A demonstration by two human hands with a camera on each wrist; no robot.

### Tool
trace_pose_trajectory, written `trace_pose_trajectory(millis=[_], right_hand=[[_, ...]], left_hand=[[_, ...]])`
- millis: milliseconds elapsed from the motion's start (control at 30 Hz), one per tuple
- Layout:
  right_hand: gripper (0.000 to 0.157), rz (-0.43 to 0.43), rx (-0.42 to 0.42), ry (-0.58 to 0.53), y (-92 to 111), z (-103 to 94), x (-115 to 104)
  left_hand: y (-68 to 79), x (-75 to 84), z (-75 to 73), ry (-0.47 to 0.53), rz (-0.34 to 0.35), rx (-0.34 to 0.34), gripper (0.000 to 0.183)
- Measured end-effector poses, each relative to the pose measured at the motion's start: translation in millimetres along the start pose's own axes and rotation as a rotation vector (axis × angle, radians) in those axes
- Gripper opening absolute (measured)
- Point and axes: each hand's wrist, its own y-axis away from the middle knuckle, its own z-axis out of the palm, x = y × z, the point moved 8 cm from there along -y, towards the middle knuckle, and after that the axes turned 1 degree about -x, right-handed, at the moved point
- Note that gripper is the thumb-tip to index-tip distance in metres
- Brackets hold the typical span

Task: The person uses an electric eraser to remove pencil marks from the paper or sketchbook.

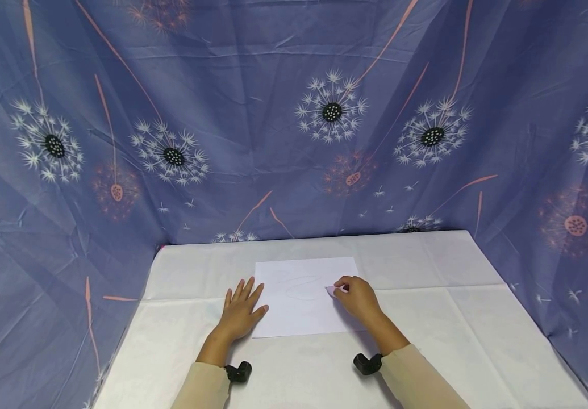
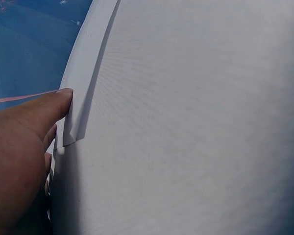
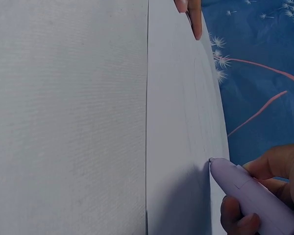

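Note:
A sheet of white paper [image 1: 299, 315] lies on the white-covered table, with faint thin curving lines [image 1: 301, 287] across its upper middle. My left hand [image 1: 240, 312] rests spread at the paper's left edge, the thumb over the sheet. In the left wrist view, that thumb [image 2: 56, 105] lies along the paper's border. At the right part of the sheet, my right hand [image 1: 357, 298] grips a thick lilac pen-shaped tool [image 3: 252, 196] between thumb and curled fingers. Its body tapers to a small dark tip, which is right at the paper's surface in the right wrist view.
White cloth with fold creases covers the table [image 1: 437, 324]. Behind it and at both sides hangs a blue curtain [image 1: 253, 142] with a dandelion print. Each wrist wears a small black device, such as the one on the right wrist [image 1: 367, 364].

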Motion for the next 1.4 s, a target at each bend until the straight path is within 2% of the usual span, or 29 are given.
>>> trace_pose_trajectory(millis=[200,367,733,1133,1400], right_hand=[[0.012,0.01,-0.009,0.009,2.7,-3.9,-0.9],[0.013,0.006,-0.015,0.028,6.7,-8.3,-2.4],[0.012,-0.001,-0.017,0.012,0.7,-1.1,0.4],[0.009,-0.006,-0.031,0.011,8.7,-6.9,1.7],[0.009,-0.006,-0.036,0.009,8.9,-6.3,0.8]], left_hand=[[-0.6,2.0,-0.7,0.013,0.023,0.024,0.063],[-2.5,0.9,-0.9,-0.004,0.001,0.002,0.064],[0.7,1.8,-0.5,-0.003,0.009,0.018,0.062],[-1.1,-2.2,0.8,0.002,-0.017,0.0,0.063],[-1.0,-1.1,0.4,-0.008,-0.005,-0.002,0.063]])
